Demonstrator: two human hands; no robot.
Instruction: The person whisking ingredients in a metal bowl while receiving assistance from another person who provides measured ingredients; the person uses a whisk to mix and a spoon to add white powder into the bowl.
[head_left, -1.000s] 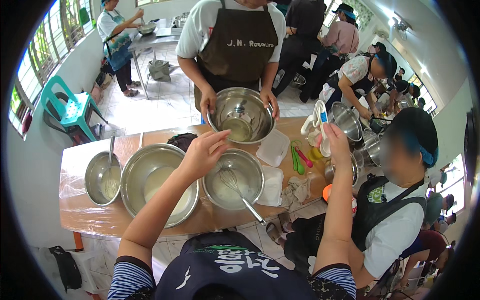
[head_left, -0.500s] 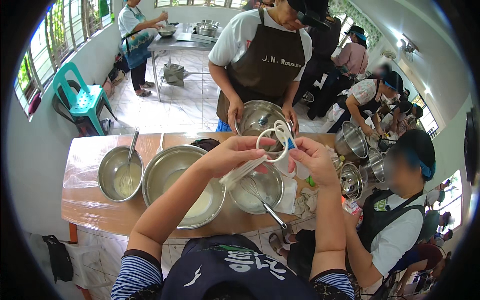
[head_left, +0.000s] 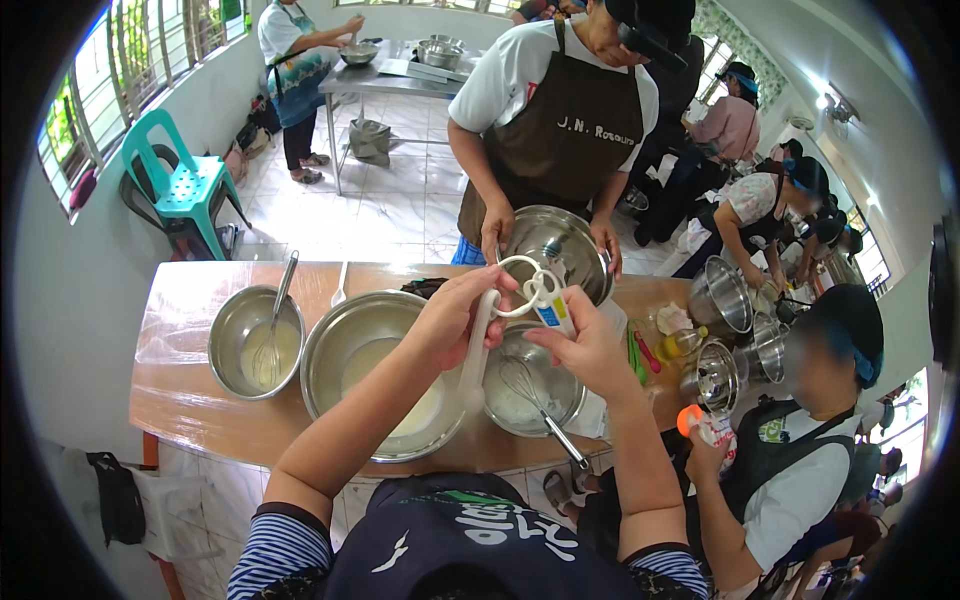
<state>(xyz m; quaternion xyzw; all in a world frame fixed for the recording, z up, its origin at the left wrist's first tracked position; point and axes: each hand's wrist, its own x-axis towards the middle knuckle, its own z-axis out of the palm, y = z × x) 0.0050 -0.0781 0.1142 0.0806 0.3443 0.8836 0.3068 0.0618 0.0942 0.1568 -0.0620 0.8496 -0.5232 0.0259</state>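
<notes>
Both my hands are raised over the table with a ring of white plastic measuring spoons (head_left: 476, 362) between them. My left hand (head_left: 447, 322) pinches the ring, with one long spoon hanging beside its fingers. My right hand (head_left: 597, 348) grips a spoon handle with a blue and yellow label. Below are a large steel bowl (head_left: 318, 380) of pale creamy batter and, to its right, a smaller steel bowl (head_left: 572, 408) with a whisk (head_left: 528, 388) in white contents. At the left stands another bowl (head_left: 222, 350) with pale mixture and a whisk (head_left: 272, 345).
Across the table a person in a brown apron holds an empty steel bowl (head_left: 555, 235). To my right a co-worker holds an orange-capped container (head_left: 712, 430). Several steel bowls, a bottle of yellow liquid (head_left: 683, 344) and green and pink utensils lie on the right side. A white spatula (head_left: 340, 283) lies behind.
The spoons have turned in my hands: one now hangs down by my left hand, and the labelled handle shows in my right. The neighbour's orange-capped container has come more into sight.
</notes>
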